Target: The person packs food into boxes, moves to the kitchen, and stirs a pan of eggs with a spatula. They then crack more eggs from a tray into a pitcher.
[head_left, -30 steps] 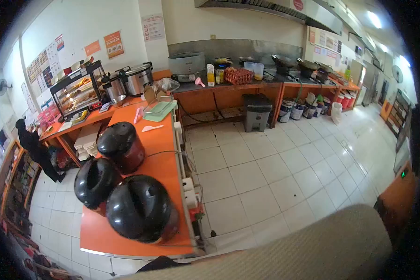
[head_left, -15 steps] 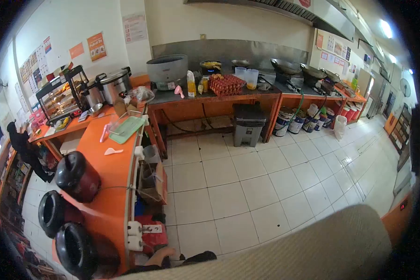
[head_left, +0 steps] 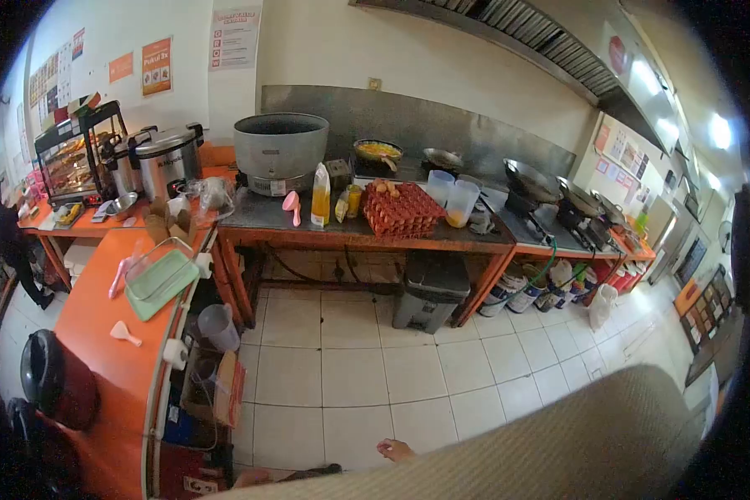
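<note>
My right hand (head_left: 396,451) shows at the bottom centre, over the tiled floor (head_left: 354,375). Its fingers are loosely curled and apart, and nothing shows in them. A small part of my left hand (head_left: 254,477) appears at the bottom edge, beside the orange counter (head_left: 129,408); its fingers are hidden. Ahead stands a dark-topped worktable (head_left: 333,236) with a red tray stack of eggs (head_left: 400,210), a bottle of yellow liquid (head_left: 320,198), a pink scoop (head_left: 292,206), plastic jugs (head_left: 462,203) and a large grey pot (head_left: 281,146). A pan of yellow food (head_left: 378,151) sits behind.
Along the left counter are a green tray (head_left: 162,283), a white scoop (head_left: 126,333) and black rice cookers (head_left: 58,379). A grey bin (head_left: 429,296) stands under the worktable. Woks (head_left: 532,182) line the right. A person (head_left: 12,250) stands far left. A beige ribbed surface (head_left: 550,442) covers the lower right.
The view has moved closer to the worktable and tilted. My right hand has come into sight at the bottom, and my left hand shows less, lower and further left.
</note>
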`<state>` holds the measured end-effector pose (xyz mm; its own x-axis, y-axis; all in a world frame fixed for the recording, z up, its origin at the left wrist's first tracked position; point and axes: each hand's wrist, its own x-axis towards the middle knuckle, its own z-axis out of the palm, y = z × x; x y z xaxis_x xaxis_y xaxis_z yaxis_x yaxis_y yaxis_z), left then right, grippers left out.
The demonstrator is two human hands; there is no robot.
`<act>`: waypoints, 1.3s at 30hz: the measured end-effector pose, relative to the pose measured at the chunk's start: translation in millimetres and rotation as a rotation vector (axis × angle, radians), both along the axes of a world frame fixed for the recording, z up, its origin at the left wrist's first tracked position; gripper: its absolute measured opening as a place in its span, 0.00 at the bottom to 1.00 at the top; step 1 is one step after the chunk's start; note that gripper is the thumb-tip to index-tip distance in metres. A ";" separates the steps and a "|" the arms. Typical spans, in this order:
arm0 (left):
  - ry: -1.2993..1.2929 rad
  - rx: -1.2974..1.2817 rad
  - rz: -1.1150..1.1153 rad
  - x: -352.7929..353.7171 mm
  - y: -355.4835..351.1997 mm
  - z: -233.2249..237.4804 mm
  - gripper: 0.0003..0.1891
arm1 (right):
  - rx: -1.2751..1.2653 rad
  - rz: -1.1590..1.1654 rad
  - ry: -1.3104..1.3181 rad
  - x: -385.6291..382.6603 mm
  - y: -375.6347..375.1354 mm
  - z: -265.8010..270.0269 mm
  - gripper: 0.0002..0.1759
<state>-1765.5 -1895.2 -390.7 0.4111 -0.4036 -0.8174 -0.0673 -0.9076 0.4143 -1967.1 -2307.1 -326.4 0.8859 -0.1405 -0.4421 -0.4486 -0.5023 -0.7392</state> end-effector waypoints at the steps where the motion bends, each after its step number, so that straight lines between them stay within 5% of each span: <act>1: -0.007 -0.033 0.013 21.1 -23.0 -9.1 0.24 | -0.041 -0.037 -0.012 10.9 -13.6 14.3 0.19; 4: -0.001 -0.380 0.265 94.8 -124.0 -4.0 0.24 | -0.069 -0.130 -0.116 41.2 -89.6 22.2 0.19; 6: 0.115 -0.662 0.523 152.0 -221.1 69.5 0.23 | -0.005 -0.213 -0.181 64.5 -147.5 -0.7 0.18; 10: 0.179 -0.926 0.531 256.8 -374.5 150.8 0.21 | 0.031 -0.227 -0.159 154.4 -245.0 107.0 0.14; 12: 0.301 -1.021 0.663 292.7 -434.5 203.2 0.23 | 0.213 -0.317 -0.366 205.3 -290.1 161.0 0.13; 15: 0.289 -1.212 0.586 357.5 -507.1 263.7 0.17 | 0.133 -0.402 -0.503 307.1 -340.0 282.1 0.12; 18: 0.092 -1.244 0.580 413.7 -561.6 341.4 0.06 | -0.388 -0.244 -0.798 422.3 -374.2 368.9 0.11; 22: 0.293 -1.490 0.629 517.6 -633.7 355.2 0.08 | -0.459 -0.155 -1.008 565.7 -406.9 430.3 0.12; 26: 0.348 -1.605 0.658 590.7 -690.2 386.5 0.09 | -0.861 -0.109 -1.001 705.6 -449.5 430.6 0.17; 31: 0.471 -1.363 0.726 681.7 -780.6 363.8 0.36 | -0.907 -0.163 -0.506 834.9 -477.5 414.5 0.28; 36: 0.786 -1.340 0.844 702.3 -820.0 379.8 0.28 | -0.849 -0.126 -0.377 885.5 -495.8 391.5 0.23; 39: 1.024 -1.392 0.919 711.1 -845.3 347.8 0.17 | -1.126 -0.053 -0.265 888.4 -513.3 405.7 0.17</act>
